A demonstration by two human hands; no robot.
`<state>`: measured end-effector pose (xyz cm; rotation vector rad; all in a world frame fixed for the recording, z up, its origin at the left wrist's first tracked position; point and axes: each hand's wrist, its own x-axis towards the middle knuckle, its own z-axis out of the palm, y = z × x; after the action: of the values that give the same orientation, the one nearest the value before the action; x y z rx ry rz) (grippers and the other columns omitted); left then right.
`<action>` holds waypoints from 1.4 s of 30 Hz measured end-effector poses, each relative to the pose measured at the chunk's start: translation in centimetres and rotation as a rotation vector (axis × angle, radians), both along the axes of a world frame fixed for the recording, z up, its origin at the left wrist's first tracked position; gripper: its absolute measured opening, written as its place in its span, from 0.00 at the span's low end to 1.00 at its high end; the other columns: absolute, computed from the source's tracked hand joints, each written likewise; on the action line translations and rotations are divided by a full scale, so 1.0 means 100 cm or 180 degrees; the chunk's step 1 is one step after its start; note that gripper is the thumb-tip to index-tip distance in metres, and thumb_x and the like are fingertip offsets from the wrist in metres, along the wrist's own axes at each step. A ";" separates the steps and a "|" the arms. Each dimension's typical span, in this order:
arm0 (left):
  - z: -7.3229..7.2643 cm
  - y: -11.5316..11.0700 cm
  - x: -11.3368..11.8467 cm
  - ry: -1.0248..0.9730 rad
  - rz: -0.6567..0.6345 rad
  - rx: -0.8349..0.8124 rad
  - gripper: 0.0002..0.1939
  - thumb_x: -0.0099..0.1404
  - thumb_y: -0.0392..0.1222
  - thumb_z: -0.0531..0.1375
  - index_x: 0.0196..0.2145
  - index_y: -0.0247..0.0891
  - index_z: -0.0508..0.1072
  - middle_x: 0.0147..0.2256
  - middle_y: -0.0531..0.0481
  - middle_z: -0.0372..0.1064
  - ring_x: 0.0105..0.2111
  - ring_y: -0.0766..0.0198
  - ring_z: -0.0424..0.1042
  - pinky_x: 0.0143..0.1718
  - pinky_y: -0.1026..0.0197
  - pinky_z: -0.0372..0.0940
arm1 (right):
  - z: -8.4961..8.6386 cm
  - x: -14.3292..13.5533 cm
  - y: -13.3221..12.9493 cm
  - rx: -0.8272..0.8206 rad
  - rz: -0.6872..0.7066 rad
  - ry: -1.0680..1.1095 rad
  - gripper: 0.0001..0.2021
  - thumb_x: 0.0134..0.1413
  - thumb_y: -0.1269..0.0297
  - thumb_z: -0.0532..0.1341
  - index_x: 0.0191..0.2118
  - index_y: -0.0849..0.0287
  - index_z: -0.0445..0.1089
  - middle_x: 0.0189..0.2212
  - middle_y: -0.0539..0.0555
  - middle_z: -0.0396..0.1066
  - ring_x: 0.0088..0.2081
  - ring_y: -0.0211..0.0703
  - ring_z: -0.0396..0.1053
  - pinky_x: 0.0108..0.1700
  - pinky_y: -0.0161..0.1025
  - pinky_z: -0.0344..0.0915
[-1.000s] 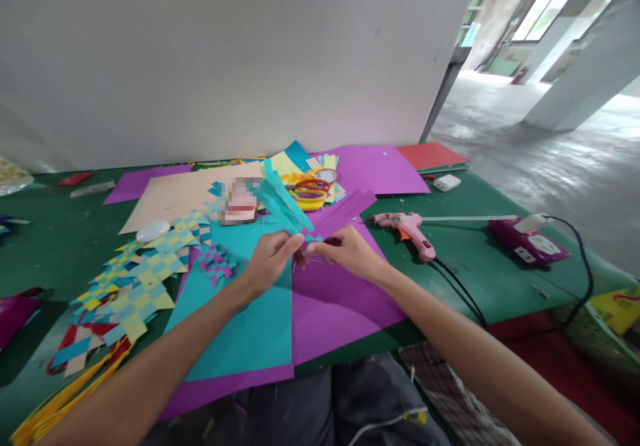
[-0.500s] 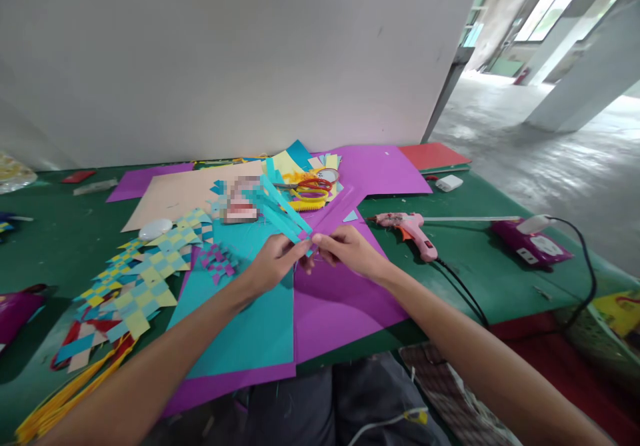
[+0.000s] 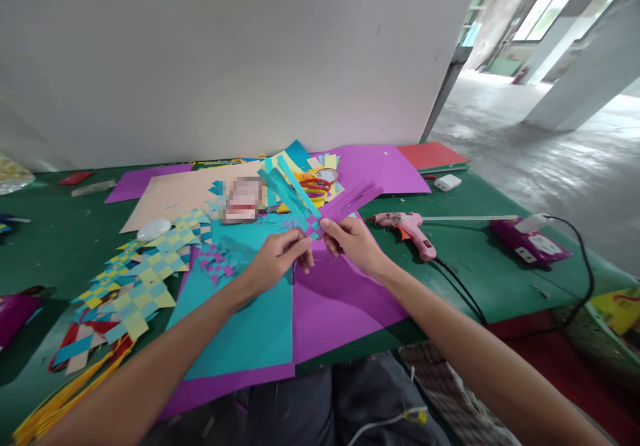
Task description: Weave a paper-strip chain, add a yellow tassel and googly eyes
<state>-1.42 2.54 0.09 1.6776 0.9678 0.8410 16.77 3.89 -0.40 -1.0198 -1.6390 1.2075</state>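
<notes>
Green desk (image 3: 465,266) carries coloured sheets; above it, both forearms reach forward, left hand (image 3: 277,259) and right hand (image 3: 353,243) with fingers clamped on the woven paper strips (image 3: 313,206), lifted.

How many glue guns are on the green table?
1. The pink glue gun lies on the green table, to the right of the right hand. Paper piles may hide others.

Woven piece (image 3: 314,223): teal and purple strips, a small checker where they cross.
Flat sheets (image 3: 320,306): teal beside purple.
Table (image 3: 465,259): green.
Finished weaves (image 3: 145,276): yellow-and-teal checks, one red and teal.
Glue gun (image 3: 410,227): pink, black cord.
Scissors (image 3: 313,186): red and yellow handles.
Backboard (image 3: 225,59): plain white.
</notes>
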 end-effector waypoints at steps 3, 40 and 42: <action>-0.006 0.007 -0.002 -0.0053 0.0478 -0.0036 0.17 0.66 0.46 0.53 0.23 0.36 0.69 0.21 0.51 0.70 0.21 0.65 0.71 0.26 0.62 0.66 | -0.001 0.001 0.001 0.0003 -0.0120 0.0164 0.29 0.58 0.45 0.54 0.14 0.60 0.60 0.10 0.46 0.57 0.15 0.30 0.55 0.23 0.33 0.54; 0.011 0.036 -0.048 -0.2223 0.2671 0.0255 0.12 0.53 0.42 0.66 0.22 0.36 0.67 0.22 0.53 0.71 0.20 0.72 0.66 0.21 0.68 0.60 | 0.041 0.001 -0.017 0.0975 0.1968 -0.1647 0.15 0.58 0.62 0.59 0.49 0.56 0.73 0.42 0.54 0.75 0.41 0.41 0.69 0.41 0.35 0.62; 0.004 0.031 -0.048 -0.2004 0.2506 0.0094 0.12 0.53 0.44 0.66 0.23 0.35 0.69 0.22 0.53 0.71 0.19 0.72 0.65 0.20 0.68 0.59 | 0.060 0.007 0.001 0.1164 0.1598 -0.1965 0.12 0.60 0.62 0.57 0.44 0.55 0.76 0.38 0.53 0.76 0.38 0.41 0.70 0.40 0.35 0.61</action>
<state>-6.25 5.59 0.44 0.8995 1.1491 1.7705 17.43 3.98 5.61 -0.8071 -2.6052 0.8692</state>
